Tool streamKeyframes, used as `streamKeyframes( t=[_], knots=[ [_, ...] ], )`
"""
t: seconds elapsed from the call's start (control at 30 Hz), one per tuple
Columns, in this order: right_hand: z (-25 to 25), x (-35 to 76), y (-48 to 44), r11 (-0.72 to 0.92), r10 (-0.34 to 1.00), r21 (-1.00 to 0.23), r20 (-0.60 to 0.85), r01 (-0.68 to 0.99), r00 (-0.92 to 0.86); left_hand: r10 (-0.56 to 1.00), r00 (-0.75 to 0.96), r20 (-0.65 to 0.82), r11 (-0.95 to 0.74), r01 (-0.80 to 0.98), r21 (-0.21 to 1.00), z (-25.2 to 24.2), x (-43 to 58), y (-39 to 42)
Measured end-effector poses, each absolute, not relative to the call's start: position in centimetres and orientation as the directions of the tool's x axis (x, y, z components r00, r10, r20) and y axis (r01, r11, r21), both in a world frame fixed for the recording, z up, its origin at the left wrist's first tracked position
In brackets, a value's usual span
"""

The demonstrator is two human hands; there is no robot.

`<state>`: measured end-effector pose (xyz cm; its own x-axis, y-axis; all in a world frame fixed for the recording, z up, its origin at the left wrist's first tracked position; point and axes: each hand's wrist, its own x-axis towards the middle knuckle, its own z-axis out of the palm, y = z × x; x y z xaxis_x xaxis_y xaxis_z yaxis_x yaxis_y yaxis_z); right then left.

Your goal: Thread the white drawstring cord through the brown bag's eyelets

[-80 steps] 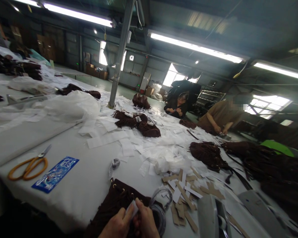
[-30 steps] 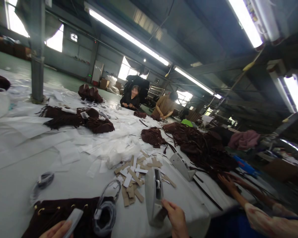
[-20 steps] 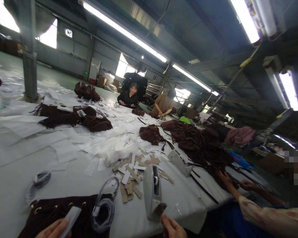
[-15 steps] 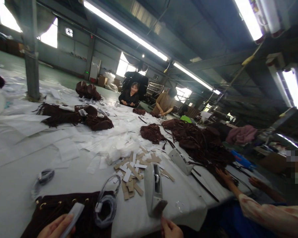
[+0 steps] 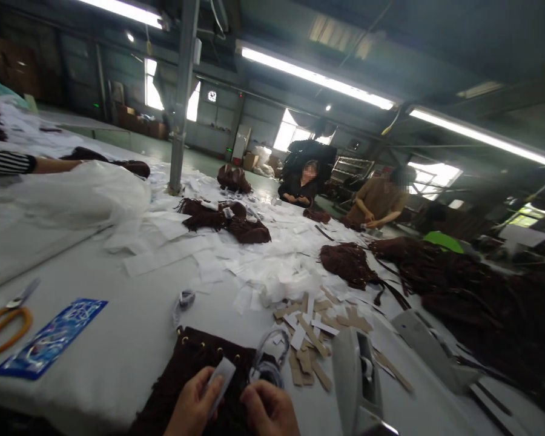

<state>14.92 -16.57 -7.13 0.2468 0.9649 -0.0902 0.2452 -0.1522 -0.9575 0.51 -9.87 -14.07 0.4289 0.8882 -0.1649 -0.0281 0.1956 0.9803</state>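
Note:
My left hand (image 5: pixel 195 402) pinches a pale folded strip (image 5: pixel 221 378) over a dark brown fringed bag (image 5: pixel 172 387) with gold eyelets along its top edge. My right hand (image 5: pixel 272 410) is just to the right, thumb and fingers pressed together; whatever they hold is too small to make out. Behind that hand, a plastic-wrapped coiled strap (image 5: pixel 269 363) lies on the bag's right corner. Another wrapped coil (image 5: pixel 181 303) rests past the bag's far left corner. A grey tape dispenser (image 5: pixel 347 381) stands to the right of my right hand.
Brown and white card strips (image 5: pixel 311 339) lie in a pile behind the dispenser. A second dispenser (image 5: pixel 429 345) stands farther right, near heaped brown bags (image 5: pixel 476 303). Orange-handled scissors (image 5: pixel 9 321) and a blue packet (image 5: pixel 52 339) are at left. Co-workers stand across the table; a striped sleeve (image 5: pixel 6 162) reaches in.
My right hand has left the tape dispenser's front and come left beside my left hand over the bag. The view has turned left, bringing the scissors and blue packet into sight.

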Motion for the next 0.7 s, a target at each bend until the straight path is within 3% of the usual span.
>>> streamKeyframes(
  t=[0.1, 0.23, 0.33, 0.53, 0.7],
  knots=[
    [-6.5, 13.6, -13.8, -0.157, 0.978, -0.914, -0.091, 0.373, 0.188, 0.897, 0.427, -0.115, 0.142, -0.033, 0.989, -13.8, 0.4, -10.0],
    [-7.1, 12.6, -12.3, -0.300, 0.942, -0.739, -0.129, 0.603, 0.310, 0.902, 0.424, -0.079, 0.096, -0.018, 0.995, -14.1, 0.5, -10.0],
    [-7.5, 12.2, -12.0, -0.388, 0.908, -0.634, -0.138, 0.670, 0.395, 0.909, 0.411, -0.065, 0.074, -0.005, 0.997, -14.4, 0.6, -10.2],
    [-7.2, 12.2, -11.9, -0.457, 0.874, -0.618, -0.175, 0.640, 0.454, 0.944, 0.327, -0.030, 0.058, -0.076, 0.995, -14.2, 0.7, -10.3],
    [-9.0, 12.3, -11.6, -0.489, 0.839, -0.762, -0.278, 0.424, 0.469, 0.834, 0.509, -0.211, 0.382, -0.257, 0.888, -13.9, 0.5, -9.1]
  ],
)
